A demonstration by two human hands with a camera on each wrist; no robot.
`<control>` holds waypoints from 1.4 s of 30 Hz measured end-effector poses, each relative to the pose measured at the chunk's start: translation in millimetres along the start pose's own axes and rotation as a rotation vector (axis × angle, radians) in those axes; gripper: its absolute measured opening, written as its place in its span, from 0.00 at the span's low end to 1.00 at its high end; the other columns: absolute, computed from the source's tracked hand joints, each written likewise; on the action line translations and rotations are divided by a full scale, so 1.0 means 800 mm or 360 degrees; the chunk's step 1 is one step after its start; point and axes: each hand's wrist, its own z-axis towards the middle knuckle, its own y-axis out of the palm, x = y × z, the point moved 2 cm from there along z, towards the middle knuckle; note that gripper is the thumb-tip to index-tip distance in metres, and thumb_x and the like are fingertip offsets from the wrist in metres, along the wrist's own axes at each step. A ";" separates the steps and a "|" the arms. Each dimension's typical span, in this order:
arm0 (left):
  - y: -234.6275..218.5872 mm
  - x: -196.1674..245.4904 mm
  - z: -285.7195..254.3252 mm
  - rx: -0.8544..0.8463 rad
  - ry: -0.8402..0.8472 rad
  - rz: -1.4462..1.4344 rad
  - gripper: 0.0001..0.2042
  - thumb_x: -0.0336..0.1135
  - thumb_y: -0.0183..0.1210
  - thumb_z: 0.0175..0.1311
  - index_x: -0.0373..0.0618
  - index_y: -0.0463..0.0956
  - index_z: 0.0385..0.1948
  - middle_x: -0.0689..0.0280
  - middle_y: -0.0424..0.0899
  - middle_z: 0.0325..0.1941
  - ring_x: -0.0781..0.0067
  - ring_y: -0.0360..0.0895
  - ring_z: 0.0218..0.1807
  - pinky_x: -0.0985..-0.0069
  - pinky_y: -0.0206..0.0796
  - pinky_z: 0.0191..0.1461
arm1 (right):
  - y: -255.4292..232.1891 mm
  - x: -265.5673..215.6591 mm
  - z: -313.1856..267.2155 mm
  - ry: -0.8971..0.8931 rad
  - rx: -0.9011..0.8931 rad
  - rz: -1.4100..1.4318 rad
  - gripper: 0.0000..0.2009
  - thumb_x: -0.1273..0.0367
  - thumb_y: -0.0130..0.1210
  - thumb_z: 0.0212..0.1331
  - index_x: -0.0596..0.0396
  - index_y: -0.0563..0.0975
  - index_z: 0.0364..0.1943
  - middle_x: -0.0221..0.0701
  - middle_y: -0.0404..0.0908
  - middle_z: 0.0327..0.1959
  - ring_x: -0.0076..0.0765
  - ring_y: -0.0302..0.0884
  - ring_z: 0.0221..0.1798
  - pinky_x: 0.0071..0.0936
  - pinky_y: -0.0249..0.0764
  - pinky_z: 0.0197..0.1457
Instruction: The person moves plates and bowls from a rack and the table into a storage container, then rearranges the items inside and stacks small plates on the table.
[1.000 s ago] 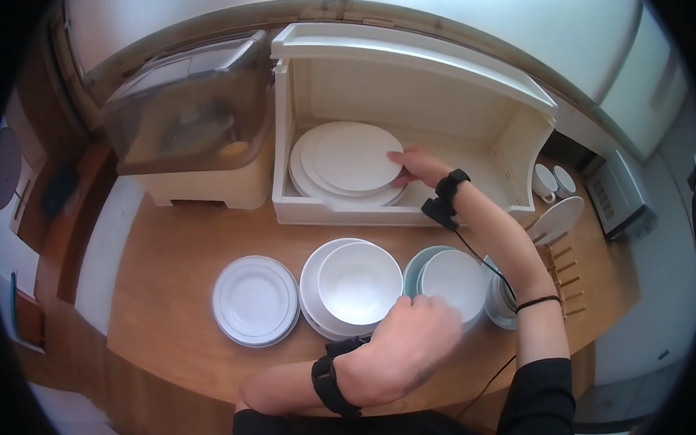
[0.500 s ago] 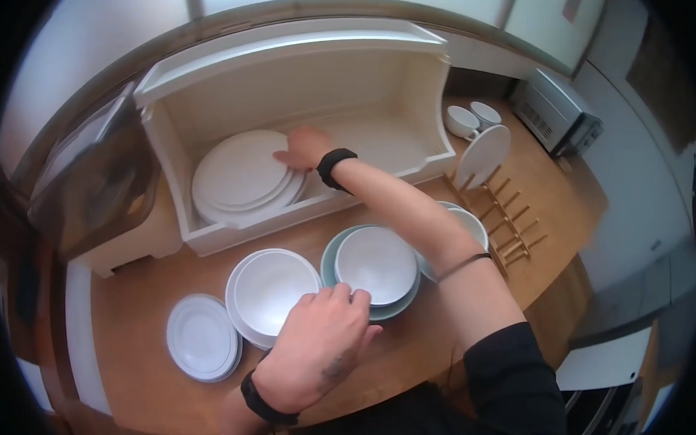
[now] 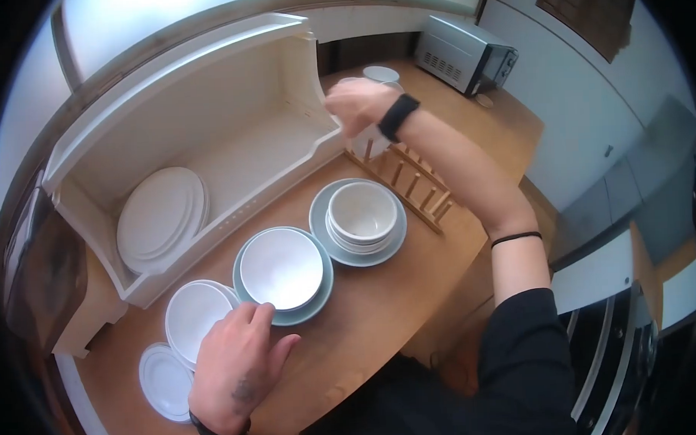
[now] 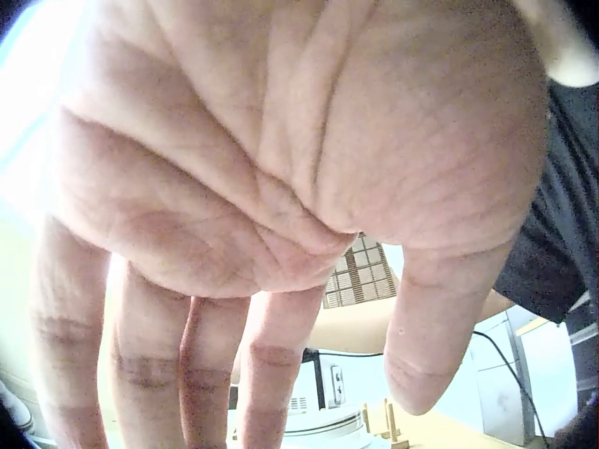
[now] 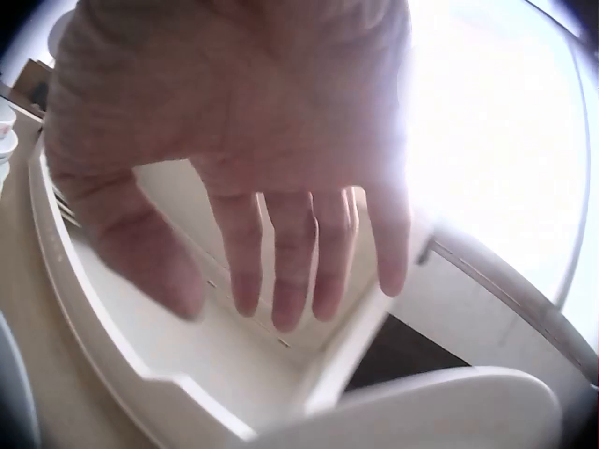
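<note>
My right hand [image 3: 363,108], fingers extended and holding nothing, is above the right end of the cream dish box [image 3: 244,209]. Close by it, a white plate [image 5: 421,412] stands on edge in the wooden dish rack [image 3: 408,188], mostly hidden by the hand in the head view. Inside the box's left end lies a stack of white plates [image 3: 156,216]. My left hand [image 3: 242,363] hovers with loose fingers at the near side of a white bowl [image 3: 281,267] nested in a pale green dish [image 3: 326,287]. In the left wrist view its palm is bare.
White bowls [image 3: 192,315] and rimmed plates [image 3: 164,381] sit at the left. Several small bowls [image 3: 363,209] are stacked on a pale blue-green plate [image 3: 395,243]. A cup [image 3: 381,74] and a toaster oven [image 3: 461,56] stand farther back. A tinted-lid bin [image 3: 47,266] flanks the box.
My right hand has let go of the plate in the box and moved right toward the rack. The head view has swung right. My left hand stays near the bowls.
</note>
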 end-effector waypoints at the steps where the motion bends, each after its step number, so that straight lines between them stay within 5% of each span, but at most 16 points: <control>1: 0.000 0.000 0.000 0.0011 -0.0004 0.0001 0.15 0.39 0.66 0.61 0.38 0.74 0.38 0.54 0.79 0.36 0.49 0.79 0.38 0.60 0.72 0.42 | 0.001 0.012 -0.023 0.0095 -0.0046 0.0076 0.10 0.66 0.63 0.45 0.57 0.85 0.30 0.46 0.86 0.34 0.51 0.86 0.41 0.39 0.83 0.42; 4: -0.001 -0.001 0.001 0.0046 0.0016 0.0001 0.15 0.40 0.66 0.61 0.39 0.74 0.38 0.54 0.79 0.36 0.49 0.79 0.39 0.60 0.72 0.42 | 0.032 0.057 -0.044 -0.0094 0.0180 -0.0001 0.09 0.69 0.61 0.49 0.59 0.85 0.33 0.47 0.86 0.37 0.53 0.85 0.43 0.41 0.82 0.43; 7: 0.002 -0.004 0.002 0.0065 0.0012 -0.0004 0.15 0.40 0.66 0.61 0.39 0.74 0.37 0.54 0.79 0.35 0.50 0.79 0.39 0.60 0.72 0.42 | 0.033 0.073 -0.036 0.0118 0.0118 -0.0088 0.07 0.74 0.58 0.52 0.55 0.85 0.34 0.45 0.86 0.38 0.53 0.85 0.43 0.43 0.81 0.45; 15: 0.004 -0.011 -0.002 0.0141 0.0019 0.0002 0.14 0.41 0.66 0.62 0.40 0.74 0.35 0.56 0.80 0.33 0.52 0.80 0.38 0.61 0.73 0.42 | 0.011 0.086 -0.021 0.0047 0.0107 -0.0181 0.05 0.67 0.60 0.55 0.49 0.86 0.28 0.39 0.85 0.30 0.48 0.85 0.40 0.41 0.81 0.44; 19: 0.004 -0.011 -0.001 0.0087 0.0009 -0.0027 0.15 0.42 0.66 0.62 0.40 0.74 0.37 0.56 0.79 0.35 0.51 0.80 0.39 0.61 0.72 0.42 | -0.044 0.104 -0.037 -0.0022 0.0461 -0.0404 0.06 0.66 0.59 0.58 0.50 0.83 0.32 0.40 0.85 0.31 0.50 0.85 0.38 0.43 0.81 0.42; 23: 0.005 -0.013 -0.003 0.0068 0.0025 -0.0043 0.15 0.43 0.65 0.63 0.41 0.73 0.37 0.55 0.79 0.35 0.49 0.79 0.40 0.60 0.71 0.42 | -0.114 0.076 -0.057 -0.0049 0.0856 0.0001 0.10 0.64 0.59 0.62 0.57 0.80 0.33 0.46 0.82 0.28 0.56 0.82 0.35 0.44 0.78 0.40; 25: 0.006 -0.013 -0.007 0.0116 0.0031 -0.0052 0.15 0.43 0.65 0.63 0.40 0.73 0.36 0.55 0.79 0.35 0.49 0.79 0.39 0.59 0.72 0.42 | -0.122 0.064 -0.045 0.0205 0.0828 0.0429 0.12 0.62 0.60 0.64 0.58 0.81 0.36 0.40 0.83 0.26 0.44 0.84 0.31 0.37 0.79 0.37; 26: 0.007 -0.012 -0.010 0.0140 0.0063 -0.0056 0.15 0.42 0.64 0.64 0.40 0.73 0.36 0.55 0.79 0.35 0.49 0.80 0.39 0.59 0.72 0.41 | -0.117 0.044 -0.042 0.0228 0.0785 0.1000 0.13 0.61 0.61 0.66 0.59 0.83 0.39 0.34 0.85 0.26 0.30 0.85 0.30 0.28 0.80 0.34; 27: 0.006 -0.013 -0.013 0.0157 0.0008 -0.0047 0.15 0.42 0.64 0.64 0.40 0.73 0.36 0.55 0.79 0.35 0.49 0.80 0.39 0.59 0.72 0.41 | -0.111 0.025 -0.032 0.0171 0.0789 0.1018 0.13 0.61 0.61 0.66 0.59 0.83 0.39 0.34 0.85 0.26 0.30 0.85 0.30 0.28 0.80 0.34; 29: 0.005 -0.011 -0.014 0.0151 0.0094 -0.0094 0.15 0.42 0.64 0.64 0.39 0.73 0.36 0.54 0.79 0.34 0.49 0.80 0.39 0.60 0.74 0.41 | -0.086 -0.004 -0.004 0.0265 0.0475 0.1926 0.14 0.62 0.60 0.67 0.61 0.84 0.41 0.33 0.87 0.31 0.23 0.85 0.33 0.24 0.81 0.34; 42: 0.009 -0.018 -0.021 0.0237 0.0128 0.0028 0.15 0.41 0.62 0.66 0.37 0.73 0.37 0.56 0.80 0.33 0.55 0.83 0.36 0.65 0.75 0.39 | -0.004 -0.236 0.185 0.0121 -0.0237 0.2857 0.18 0.69 0.52 0.71 0.74 0.72 0.55 0.46 0.82 0.48 0.38 0.86 0.45 0.29 0.87 0.51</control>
